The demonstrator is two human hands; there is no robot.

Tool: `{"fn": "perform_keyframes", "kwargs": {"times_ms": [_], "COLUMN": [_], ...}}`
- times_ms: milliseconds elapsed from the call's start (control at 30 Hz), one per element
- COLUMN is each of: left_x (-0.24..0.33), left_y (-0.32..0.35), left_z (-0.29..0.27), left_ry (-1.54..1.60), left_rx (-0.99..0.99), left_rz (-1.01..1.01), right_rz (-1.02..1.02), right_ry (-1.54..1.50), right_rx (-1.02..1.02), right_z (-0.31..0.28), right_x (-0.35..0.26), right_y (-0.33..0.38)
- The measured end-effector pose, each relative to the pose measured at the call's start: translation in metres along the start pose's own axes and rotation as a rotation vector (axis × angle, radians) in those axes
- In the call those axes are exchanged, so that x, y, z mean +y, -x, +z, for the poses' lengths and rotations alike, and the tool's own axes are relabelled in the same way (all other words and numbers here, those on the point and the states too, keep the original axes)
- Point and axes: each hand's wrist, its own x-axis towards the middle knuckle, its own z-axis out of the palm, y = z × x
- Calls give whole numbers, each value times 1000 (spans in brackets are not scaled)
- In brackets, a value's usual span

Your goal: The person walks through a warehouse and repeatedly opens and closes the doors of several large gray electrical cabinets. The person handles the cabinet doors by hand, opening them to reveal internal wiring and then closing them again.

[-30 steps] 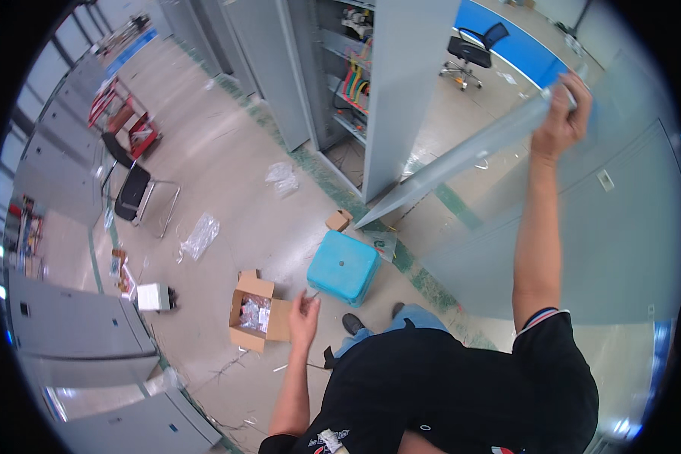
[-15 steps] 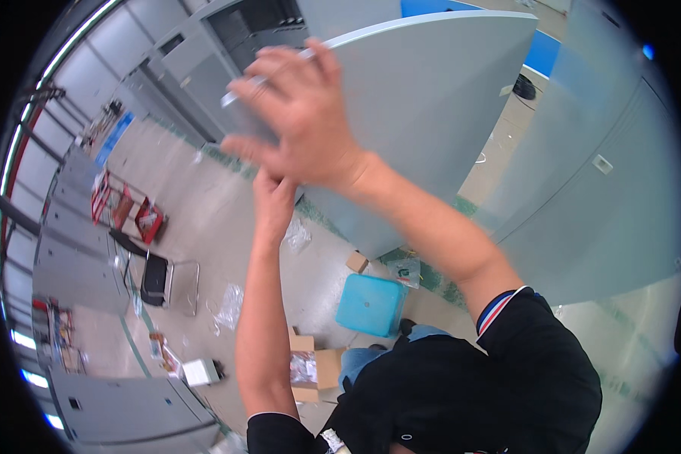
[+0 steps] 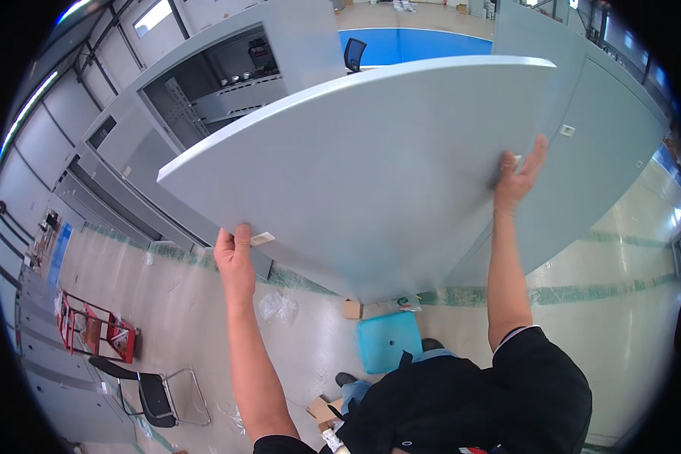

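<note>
In front of me stands a large grey cabinet door (image 3: 356, 166), a flat metal panel with a folded pale top edge. At its left edge my left hand (image 3: 234, 253) is closed, the thumb on the front face beside a small white rectangular fitting (image 3: 262, 239). My right hand (image 3: 516, 181) grips the opposite edge, higher up, its thumb near another small pale fitting (image 3: 517, 161) and its fingers past the edge. What the fingers touch behind the panel is hidden.
Behind the panel is an open grey cabinet (image 3: 227, 83) with parts inside. More cabinets (image 3: 583, 174) stand at right. Near my feet are a blue plastic stool (image 3: 390, 340), a small cardboard block (image 3: 352, 309) and plastic bags (image 3: 278, 306). A black chair (image 3: 156, 399) and red cart (image 3: 98, 329) stand left.
Both hands were together near the panel's upper left edge. They have parted and now hold opposite side edges. The view has shifted, so the whole top edge shows.
</note>
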Motion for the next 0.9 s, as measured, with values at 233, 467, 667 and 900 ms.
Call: {"fn": "perform_keyframes", "kwargs": {"times_ms": [233, 467, 667, 900], "left_x": [-33, -92, -120, -182], "left_y": [-14, 8, 56, 102], "left_z": [-108, -215, -258, -317], "left_ry": [209, 307, 452, 562], "left_rx": [74, 282, 339, 338], "left_rz": [-47, -232, -329, -480], "right_rz": [337, 387, 406, 327], "right_ry": [31, -12, -121, -156], "right_rx": [-417, -467, -669, -734], "right_z": [-10, 22, 37, 83], "right_x": [-38, -102, -148, -189], "right_y": [71, 160, 197, 259]}}
